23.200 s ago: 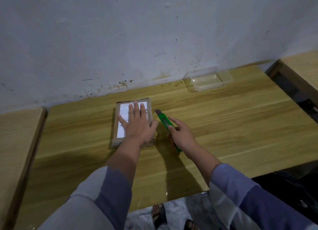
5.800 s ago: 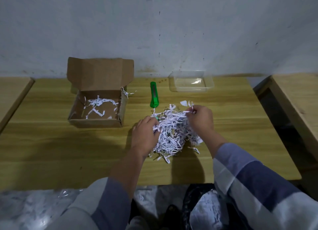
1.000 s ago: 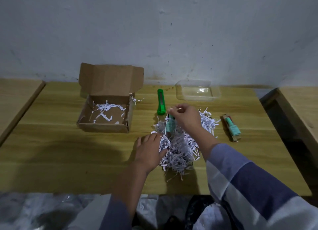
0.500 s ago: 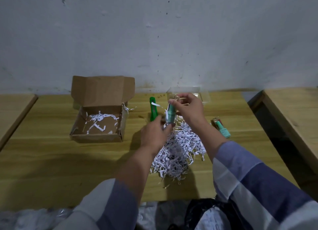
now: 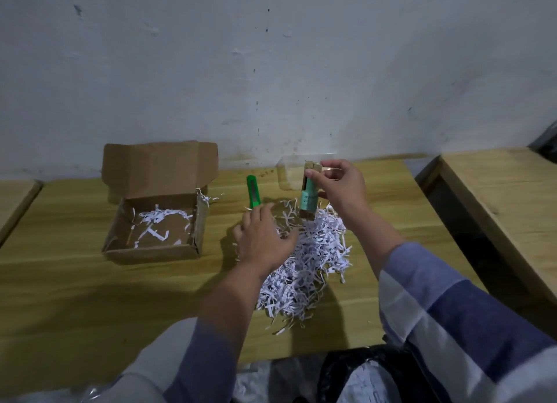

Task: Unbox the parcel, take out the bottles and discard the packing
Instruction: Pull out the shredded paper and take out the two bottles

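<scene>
One small teal bottle (image 5: pixel 309 199) is pinched in the right hand (image 5: pixel 342 188), above the white paper shreds (image 5: pixel 304 261) mid-desk. Left hand (image 5: pixel 265 240) rests flat there. A loose pinch might drop it.

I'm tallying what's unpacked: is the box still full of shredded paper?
No: the cardboard box holds only a few loose strips, while the main shredded paper pile lies on the table.

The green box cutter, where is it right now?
The green box cutter lies on the table, between the open cardboard box and the shredded paper.
</scene>
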Tool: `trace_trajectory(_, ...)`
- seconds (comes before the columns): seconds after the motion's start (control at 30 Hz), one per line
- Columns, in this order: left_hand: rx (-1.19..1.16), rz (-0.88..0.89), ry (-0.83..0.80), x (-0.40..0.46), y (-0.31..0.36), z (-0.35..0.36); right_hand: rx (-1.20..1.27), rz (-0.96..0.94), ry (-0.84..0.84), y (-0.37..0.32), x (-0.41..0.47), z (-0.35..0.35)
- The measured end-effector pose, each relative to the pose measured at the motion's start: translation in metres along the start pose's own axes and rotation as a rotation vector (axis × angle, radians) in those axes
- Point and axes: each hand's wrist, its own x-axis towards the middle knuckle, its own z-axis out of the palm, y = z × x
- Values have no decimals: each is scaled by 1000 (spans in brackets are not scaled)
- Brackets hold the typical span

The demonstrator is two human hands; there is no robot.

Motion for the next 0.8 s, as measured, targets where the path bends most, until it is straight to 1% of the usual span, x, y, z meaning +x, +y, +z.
trace_trajectory(0.1,-165,41,-48,6,18,2,22,23,-18,4,-4,3)
trace_trajectory(0.13,-183,56,-28,6,23,2,28,14,-6,5,-6,5)
trace_trajectory(0.2,-176,82,43,6,31,3,19,0,27,7,-10,6)
trace_trajectory(0.27,-150,90,90,7,35,6,-50,26,42,9,-17,5)
trace_trajectory(0.33,-139,105,92,9,38,13,-115,66,65,14,-21,0)
trace_trajectory(0.43,-51,155,-65,10,44,25,-191,101,117,23,-19,-19)
trace_trajectory(0.5,47,193,-169,9,45,35,-331,131,141,29,-12,-39)
trace_trajectory(0.57,141,222,-240,9,41,46,-455,175,184,35,-4,-63)
trace_trajectory(0.63,192,218,-319,9,37,55,-550,215,225,41,4,-87)
trace_trajectory(0.7,203,204,-364,10,34,62,-627,263,268,47,11,-108)
trace_trajectory(0.8,210,196,-346,12,32,71,-697,353,305,59,19,-128)
